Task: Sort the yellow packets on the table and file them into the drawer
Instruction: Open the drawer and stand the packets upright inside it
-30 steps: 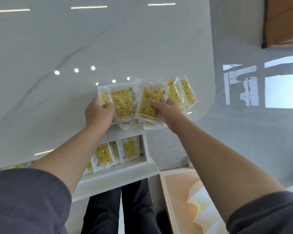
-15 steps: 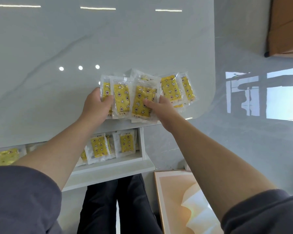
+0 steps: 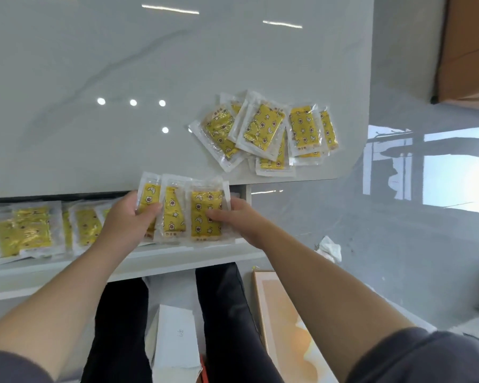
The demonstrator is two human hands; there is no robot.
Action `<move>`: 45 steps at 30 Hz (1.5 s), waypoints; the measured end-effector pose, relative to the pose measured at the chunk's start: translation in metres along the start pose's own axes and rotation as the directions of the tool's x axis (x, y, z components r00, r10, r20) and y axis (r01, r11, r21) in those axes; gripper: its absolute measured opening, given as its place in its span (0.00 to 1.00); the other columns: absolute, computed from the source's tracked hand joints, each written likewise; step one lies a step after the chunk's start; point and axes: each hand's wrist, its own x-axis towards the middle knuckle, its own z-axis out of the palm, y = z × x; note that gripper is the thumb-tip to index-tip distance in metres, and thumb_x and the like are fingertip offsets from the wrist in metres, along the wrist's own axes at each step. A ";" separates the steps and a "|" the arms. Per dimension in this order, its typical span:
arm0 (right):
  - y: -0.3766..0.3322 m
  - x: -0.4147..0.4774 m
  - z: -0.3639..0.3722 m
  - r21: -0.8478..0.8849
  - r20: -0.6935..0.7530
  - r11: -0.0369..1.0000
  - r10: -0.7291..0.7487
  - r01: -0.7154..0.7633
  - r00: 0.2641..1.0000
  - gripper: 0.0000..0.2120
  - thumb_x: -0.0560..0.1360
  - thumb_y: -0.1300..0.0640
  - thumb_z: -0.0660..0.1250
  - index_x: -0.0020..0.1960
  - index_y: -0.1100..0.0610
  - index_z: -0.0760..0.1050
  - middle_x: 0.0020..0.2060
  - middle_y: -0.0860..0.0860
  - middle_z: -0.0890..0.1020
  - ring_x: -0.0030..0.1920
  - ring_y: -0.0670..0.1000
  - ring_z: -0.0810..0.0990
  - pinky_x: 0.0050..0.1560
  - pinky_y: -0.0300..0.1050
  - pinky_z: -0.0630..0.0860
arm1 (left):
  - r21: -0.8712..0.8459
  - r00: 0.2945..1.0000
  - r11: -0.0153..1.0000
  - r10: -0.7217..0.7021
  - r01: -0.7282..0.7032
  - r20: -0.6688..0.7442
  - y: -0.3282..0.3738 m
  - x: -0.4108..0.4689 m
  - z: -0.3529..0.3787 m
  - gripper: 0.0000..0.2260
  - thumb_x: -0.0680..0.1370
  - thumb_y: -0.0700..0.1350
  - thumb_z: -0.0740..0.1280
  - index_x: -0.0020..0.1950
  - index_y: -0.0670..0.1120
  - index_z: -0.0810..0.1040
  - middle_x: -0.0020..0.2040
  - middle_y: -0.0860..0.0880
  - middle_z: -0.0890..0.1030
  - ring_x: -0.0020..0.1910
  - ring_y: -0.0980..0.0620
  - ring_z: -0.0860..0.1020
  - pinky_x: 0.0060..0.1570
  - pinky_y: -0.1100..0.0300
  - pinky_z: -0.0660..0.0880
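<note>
Between my two hands is a fanned bunch of three yellow packets (image 3: 205,214) in clear wrappers, held over the right end of the open white drawer (image 3: 177,261). My left hand (image 3: 127,219) grips the bunch's left side, thumb on top. My right hand (image 3: 233,219) pinches its right side. Several more yellow packets (image 3: 266,128) lie in a loose pile on the white marble table (image 3: 122,78), near its right front corner. Inside the drawer, at the left, several filed packets (image 3: 31,230) lie overlapping.
A white box (image 3: 177,344) stands on the floor between my dark trouser legs. A flat orange and cream panel (image 3: 288,327) lies on the grey floor at the right, with crumpled white paper (image 3: 329,248) beyond it. A brown cabinet (image 3: 468,45) is at the top right.
Both hands have lifted a bunch of packets off the table pile and drawn it toward me, down over the open drawer. The rest of the pile stays on the table.
</note>
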 end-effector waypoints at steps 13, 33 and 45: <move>0.040 0.061 0.077 -0.072 -0.039 0.993 0.088 -0.091 0.995 0.35 0.61 0.42 0.75 0.65 0.54 0.74 0.57 0.50 0.83 0.59 0.55 0.80 0.63 0.60 0.74 | 0.194 0.991 0.981 -0.010 -0.016 0.132 -0.091 0.048 -0.029 0.08 0.78 0.49 0.66 0.51 0.45 0.77 0.46 0.46 0.81 0.46 0.45 0.80 0.45 0.48 0.77; 0.066 0.097 0.061 -0.019 -0.177 0.996 0.077 -0.082 0.981 0.14 0.74 0.58 0.72 0.58 0.56 0.76 0.56 0.54 0.83 0.56 0.55 0.82 0.62 0.56 0.76 | 0.015 0.997 0.997 -0.076 0.076 -0.008 -0.121 0.076 -0.001 0.08 0.79 0.49 0.65 0.49 0.45 0.71 0.38 0.50 0.70 0.35 0.54 0.68 0.33 0.59 0.64; 0.079 0.104 0.049 -0.088 -0.335 0.993 0.043 -0.077 0.941 0.20 0.71 0.57 0.76 0.60 0.58 0.77 0.52 0.51 0.84 0.50 0.50 0.84 0.49 0.44 0.80 | 0.097 0.990 0.990 -0.088 0.099 -0.109 -0.133 0.082 0.014 0.13 0.77 0.47 0.67 0.51 0.36 0.74 0.41 0.41 0.74 0.35 0.46 0.70 0.33 0.55 0.66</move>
